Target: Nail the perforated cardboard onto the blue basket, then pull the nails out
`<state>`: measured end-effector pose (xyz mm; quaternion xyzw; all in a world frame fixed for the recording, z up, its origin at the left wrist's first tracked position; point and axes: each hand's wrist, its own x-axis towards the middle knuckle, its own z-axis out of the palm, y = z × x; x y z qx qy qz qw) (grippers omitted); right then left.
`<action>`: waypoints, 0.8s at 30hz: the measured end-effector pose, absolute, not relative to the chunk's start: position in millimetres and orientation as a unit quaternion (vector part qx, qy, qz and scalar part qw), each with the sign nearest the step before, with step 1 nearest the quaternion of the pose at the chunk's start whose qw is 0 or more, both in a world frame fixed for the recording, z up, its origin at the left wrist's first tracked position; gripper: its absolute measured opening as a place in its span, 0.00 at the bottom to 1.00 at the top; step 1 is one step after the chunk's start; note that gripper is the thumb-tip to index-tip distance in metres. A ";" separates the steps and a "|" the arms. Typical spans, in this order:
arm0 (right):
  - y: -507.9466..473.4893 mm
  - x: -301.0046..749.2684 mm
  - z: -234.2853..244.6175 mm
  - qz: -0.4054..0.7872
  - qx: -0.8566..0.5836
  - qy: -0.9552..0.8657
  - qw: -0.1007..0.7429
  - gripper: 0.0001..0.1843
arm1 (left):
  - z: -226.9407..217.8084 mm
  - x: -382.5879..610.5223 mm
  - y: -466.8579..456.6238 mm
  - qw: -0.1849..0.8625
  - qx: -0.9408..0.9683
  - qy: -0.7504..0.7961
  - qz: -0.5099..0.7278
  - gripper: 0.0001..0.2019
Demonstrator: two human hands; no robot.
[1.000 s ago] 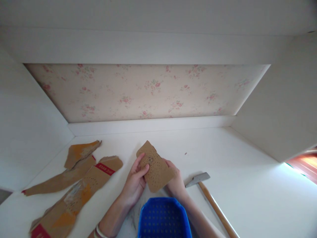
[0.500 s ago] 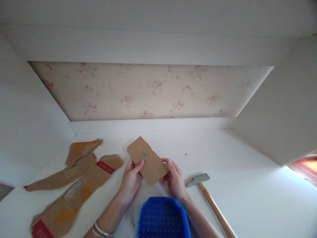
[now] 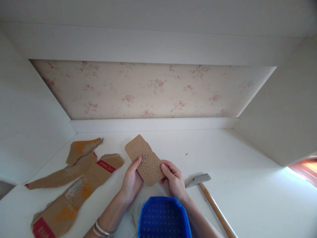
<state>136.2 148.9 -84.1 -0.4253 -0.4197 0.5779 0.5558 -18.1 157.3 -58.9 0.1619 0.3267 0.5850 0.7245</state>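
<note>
A room in a home is suggested, though which room cannot be told. The far wall is covered with pale wallpaper (image 3: 158, 91), patterned with small pink rose sprays, of a kind more often chosen for living quarters than for a workshop. It is framed by smooth white furniture: a left panel (image 3: 29, 99), a right panel (image 3: 274, 109) and an upper board (image 3: 158, 46), by which a white worktop (image 3: 218, 148) is enclosed like a built-in desk or cabinet niche. At the right edge a glossy reddish-brown surface (image 3: 308, 168) is glimpsed.

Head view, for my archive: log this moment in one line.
left hand: holds cardboard piece; right hand: holds same; blue basket: bottom centre; wooden-handled tool: lower right
</note>
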 end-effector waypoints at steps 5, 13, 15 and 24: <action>149.1 135.7 -85.0 0.574 -0.428 -0.444 0.539 0.18 | -58.2 -20.2 159.3 0.735 0.148 0.326 0.575 0.21; 150.6 137.1 -86.5 0.575 -0.432 -0.437 0.541 0.18 | -61.8 -20.6 160.6 0.724 0.157 0.328 0.586 0.20; 150.3 137.0 -85.0 0.578 -0.431 -0.432 0.541 0.19 | -64.3 -21.3 160.8 0.721 0.160 0.333 0.587 0.20; 148.7 138.4 -85.1 0.585 -0.412 -0.442 0.541 0.19 | -73.3 -24.3 161.9 0.700 0.184 0.332 0.604 0.17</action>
